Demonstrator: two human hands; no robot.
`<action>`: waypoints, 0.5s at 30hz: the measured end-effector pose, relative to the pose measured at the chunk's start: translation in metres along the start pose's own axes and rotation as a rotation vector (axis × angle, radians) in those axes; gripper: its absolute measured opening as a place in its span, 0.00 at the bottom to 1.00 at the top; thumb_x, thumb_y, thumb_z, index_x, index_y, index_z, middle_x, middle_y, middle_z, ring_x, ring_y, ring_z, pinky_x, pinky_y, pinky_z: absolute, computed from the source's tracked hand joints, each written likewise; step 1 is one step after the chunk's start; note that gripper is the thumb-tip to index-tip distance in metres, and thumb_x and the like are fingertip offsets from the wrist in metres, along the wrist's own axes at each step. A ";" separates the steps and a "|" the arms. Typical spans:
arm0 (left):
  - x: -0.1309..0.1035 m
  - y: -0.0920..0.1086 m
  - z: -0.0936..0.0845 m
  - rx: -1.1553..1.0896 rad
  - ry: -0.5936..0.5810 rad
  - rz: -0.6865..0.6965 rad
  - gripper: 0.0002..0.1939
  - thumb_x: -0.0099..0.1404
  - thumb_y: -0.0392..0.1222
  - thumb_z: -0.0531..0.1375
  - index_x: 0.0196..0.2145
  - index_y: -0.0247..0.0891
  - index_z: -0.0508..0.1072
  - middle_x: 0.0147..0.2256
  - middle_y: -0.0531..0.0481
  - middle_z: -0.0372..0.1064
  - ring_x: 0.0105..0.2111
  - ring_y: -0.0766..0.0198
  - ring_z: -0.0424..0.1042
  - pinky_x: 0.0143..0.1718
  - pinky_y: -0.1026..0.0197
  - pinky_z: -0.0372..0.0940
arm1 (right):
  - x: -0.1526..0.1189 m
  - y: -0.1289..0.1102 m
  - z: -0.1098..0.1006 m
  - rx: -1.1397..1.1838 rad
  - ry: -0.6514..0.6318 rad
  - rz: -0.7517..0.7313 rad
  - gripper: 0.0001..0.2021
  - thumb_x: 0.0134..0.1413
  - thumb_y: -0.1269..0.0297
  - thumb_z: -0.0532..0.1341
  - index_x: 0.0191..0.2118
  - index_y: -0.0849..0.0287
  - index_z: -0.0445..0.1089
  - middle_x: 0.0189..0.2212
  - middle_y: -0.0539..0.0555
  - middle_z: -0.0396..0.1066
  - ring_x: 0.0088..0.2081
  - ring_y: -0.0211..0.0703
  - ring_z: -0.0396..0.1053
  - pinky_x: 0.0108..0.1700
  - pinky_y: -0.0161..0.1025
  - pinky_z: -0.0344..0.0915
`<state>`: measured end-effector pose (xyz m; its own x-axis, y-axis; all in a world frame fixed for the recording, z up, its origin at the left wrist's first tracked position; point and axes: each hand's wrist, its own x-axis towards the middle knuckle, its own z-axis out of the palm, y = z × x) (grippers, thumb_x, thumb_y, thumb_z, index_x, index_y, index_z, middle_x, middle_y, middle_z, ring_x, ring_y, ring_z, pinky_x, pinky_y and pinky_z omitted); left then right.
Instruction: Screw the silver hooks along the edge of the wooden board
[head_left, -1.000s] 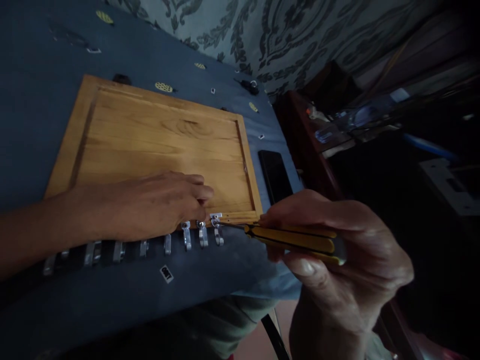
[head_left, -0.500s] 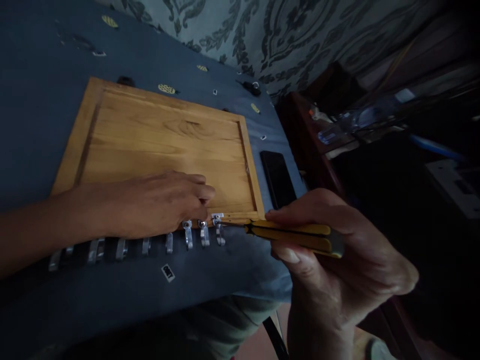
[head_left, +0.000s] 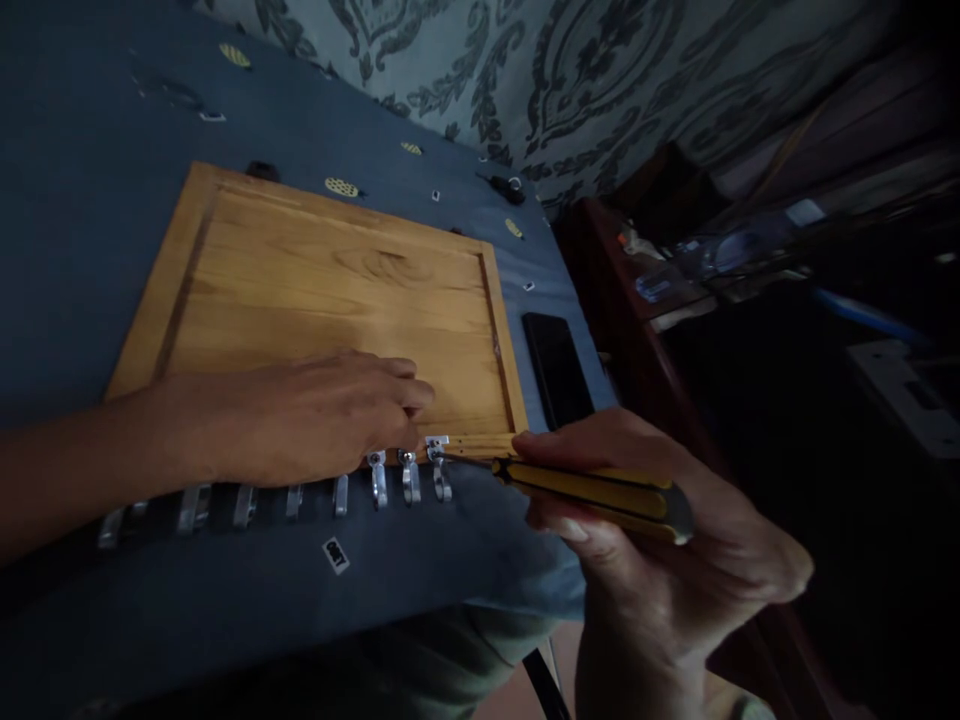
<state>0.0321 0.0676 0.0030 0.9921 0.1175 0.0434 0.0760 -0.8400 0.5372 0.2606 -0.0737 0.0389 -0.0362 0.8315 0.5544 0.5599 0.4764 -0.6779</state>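
A framed wooden panel lies on blue patterned cloth. Several metal hooks line its near edge. My right hand grips a yellow and black screwdriver, whose thin shaft points left to the rightmost hook. My left hand rests over the panel's near edge, its fingers bent down beside the hooks near the right end. Whatever its fingertips press or hold is hidden beneath them.
A black phone lies right of the panel. Small dark keys sit beyond it. A dark red furniture edge and clear plastic items are further right. Patterned fabric hangs at the back.
The panel and surroundings appear slightly lower in the view. My right hand has shifted a little, with the screwdriver's handle lower and its shaft still at the rightmost hook.
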 end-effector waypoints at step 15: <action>0.000 -0.002 0.002 -0.088 0.040 0.006 0.15 0.73 0.21 0.61 0.40 0.39 0.81 0.42 0.50 0.78 0.44 0.59 0.73 0.47 0.60 0.62 | 0.010 -0.009 -0.004 0.169 -0.067 0.062 0.11 0.68 0.56 0.73 0.51 0.52 0.85 0.39 0.57 0.86 0.34 0.50 0.81 0.32 0.46 0.80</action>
<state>0.0317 0.0682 -0.0003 0.9875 0.1357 0.0797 0.0595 -0.7910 0.6090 0.2579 -0.0713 0.0524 -0.0635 0.8753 0.4794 0.4161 0.4598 -0.7845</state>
